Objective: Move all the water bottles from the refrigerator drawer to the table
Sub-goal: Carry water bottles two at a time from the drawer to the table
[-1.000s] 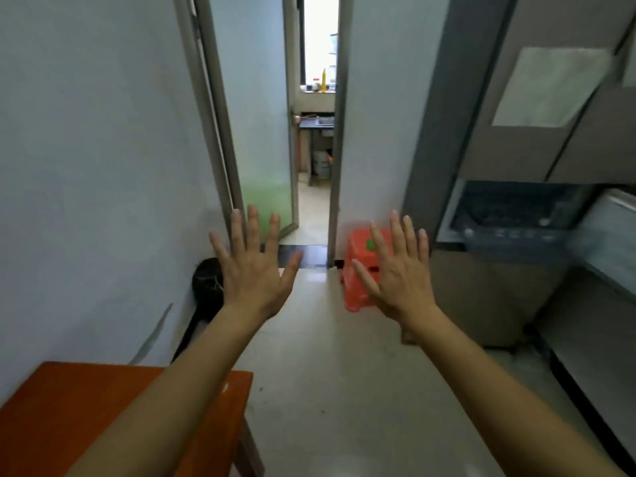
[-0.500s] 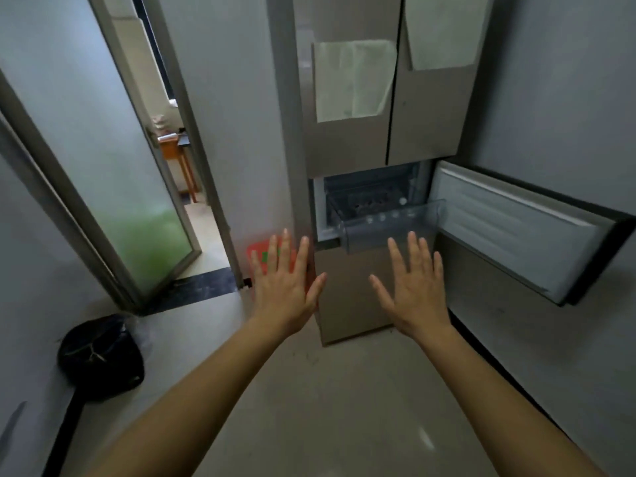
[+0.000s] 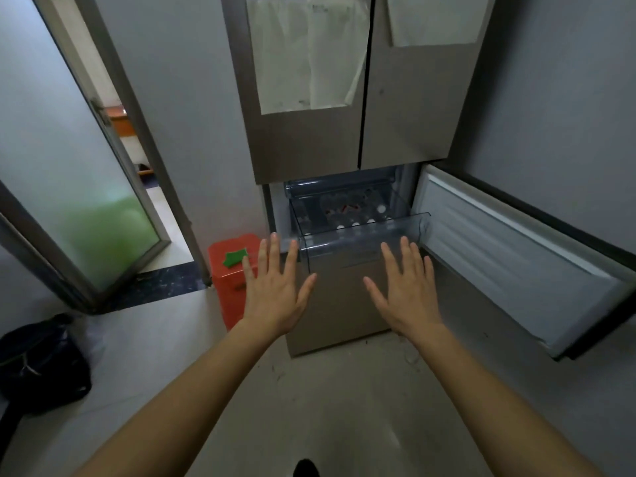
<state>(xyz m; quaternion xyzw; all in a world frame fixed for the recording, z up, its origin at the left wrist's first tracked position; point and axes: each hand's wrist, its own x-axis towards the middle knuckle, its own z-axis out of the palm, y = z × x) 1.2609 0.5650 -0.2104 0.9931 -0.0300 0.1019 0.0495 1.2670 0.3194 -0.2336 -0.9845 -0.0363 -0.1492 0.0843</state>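
The refrigerator (image 3: 406, 108) stands straight ahead with its lower right door (image 3: 523, 263) swung open. A clear plastic drawer (image 3: 361, 244) is pulled out of it. Several water bottles (image 3: 351, 208) with white caps lie inside the drawer, seen through its walls. My left hand (image 3: 272, 290) is held out flat with spread fingers, below and left of the drawer's front. My right hand (image 3: 406, 287) is also flat and spread, just in front of the drawer's front wall. Neither hand holds anything. The table is out of view.
An orange plastic stool (image 3: 230, 273) with a green patch stands left of the refrigerator. A frosted glass door (image 3: 79, 187) hangs open at the left. A black bag (image 3: 38, 363) lies on the floor at the lower left.
My view has swung right from the doorway and orange table to face the refrigerator, and has come closer to the drawer. Both hands stay flat and spread in front of me.
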